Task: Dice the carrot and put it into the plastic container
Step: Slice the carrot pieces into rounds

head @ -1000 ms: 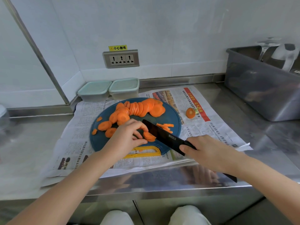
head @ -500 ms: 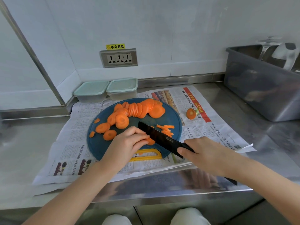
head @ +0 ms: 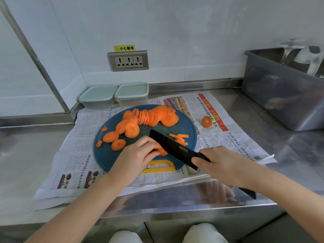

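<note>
Orange carrot slices (head: 150,117) fanned on blue board (head: 107,155), few cut strips (head: 180,137) beside, lidded plastic containers (head: 131,91) behind

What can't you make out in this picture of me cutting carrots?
All in the head view:
The carrot slices being cut: mostly covered by the left hand and the knife blade.
The knife's handle: mostly wrapped by the right hand.
Inside the plastic containers: cloudy lids hide it.
The gray bin: cut off by the right edge.

Matt black knife (head: 172,148), glossy steel counter (head: 175,199), newsprint (head: 75,146).
</note>
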### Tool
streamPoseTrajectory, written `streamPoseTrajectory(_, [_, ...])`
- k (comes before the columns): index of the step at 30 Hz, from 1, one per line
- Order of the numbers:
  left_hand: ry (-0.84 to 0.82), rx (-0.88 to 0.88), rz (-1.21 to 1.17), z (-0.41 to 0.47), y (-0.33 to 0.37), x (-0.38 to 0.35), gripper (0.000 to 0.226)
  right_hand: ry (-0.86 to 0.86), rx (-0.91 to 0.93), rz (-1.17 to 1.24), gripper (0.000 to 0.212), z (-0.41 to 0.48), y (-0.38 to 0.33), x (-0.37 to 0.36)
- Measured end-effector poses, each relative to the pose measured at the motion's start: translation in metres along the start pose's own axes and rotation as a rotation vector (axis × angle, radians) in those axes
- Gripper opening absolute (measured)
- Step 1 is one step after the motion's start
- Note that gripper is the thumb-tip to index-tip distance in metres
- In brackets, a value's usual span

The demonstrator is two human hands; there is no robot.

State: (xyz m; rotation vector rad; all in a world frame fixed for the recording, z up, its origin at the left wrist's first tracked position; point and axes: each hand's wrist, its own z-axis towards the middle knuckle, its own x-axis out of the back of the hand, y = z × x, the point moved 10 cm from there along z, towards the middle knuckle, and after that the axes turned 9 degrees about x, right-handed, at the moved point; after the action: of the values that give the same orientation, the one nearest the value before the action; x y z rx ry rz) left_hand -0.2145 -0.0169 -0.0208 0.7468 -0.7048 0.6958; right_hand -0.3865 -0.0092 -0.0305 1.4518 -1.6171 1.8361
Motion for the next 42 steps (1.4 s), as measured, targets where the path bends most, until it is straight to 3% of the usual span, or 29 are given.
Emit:
streamPoseTrajectory(7, [0.008, -0.043, 0.085, 0.0, 0.008, 0.004, 0.026, -0.022, -0.004, 0.0, 0.036, 0.0, -0.003, -0.001])
streamPoseTrajectory(20, [0.003, -0.012, 0.005, 0.001, 0.006, -0.001, 0.026, -0.03, -0.012, -0.025, 0.033, 0.004, -0.01, -0.004])
streamPoseTrajectory(25, [0.023, -0.011, 0.059, 0.0, 0.006, 0.0, 0.026, 0.042, -0.05, 0.042, 0.034, 0.002, -0.008, 0.008])
streamPoseTrajectory(29, [0.018, -0.006, 0.07, 0.0, 0.006, -0.001, 0.024, 0.032, -0.015, 0.052, 0.035, 0.002, -0.013, 0.007])
streamPoseTrajectory(32, [0.02, -0.006, 0.07, -0.001, 0.005, -0.001, 0.008, 0.043, 0.011, 0.001, 0.035, 0.004, -0.013, 0.004])
streamPoseTrajectory(42, [0.015, 0.026, 0.045, 0.0, 0.005, -0.001, 0.012, 0.061, 0.078, -0.018, 0.033, 0.009, -0.014, -0.004])
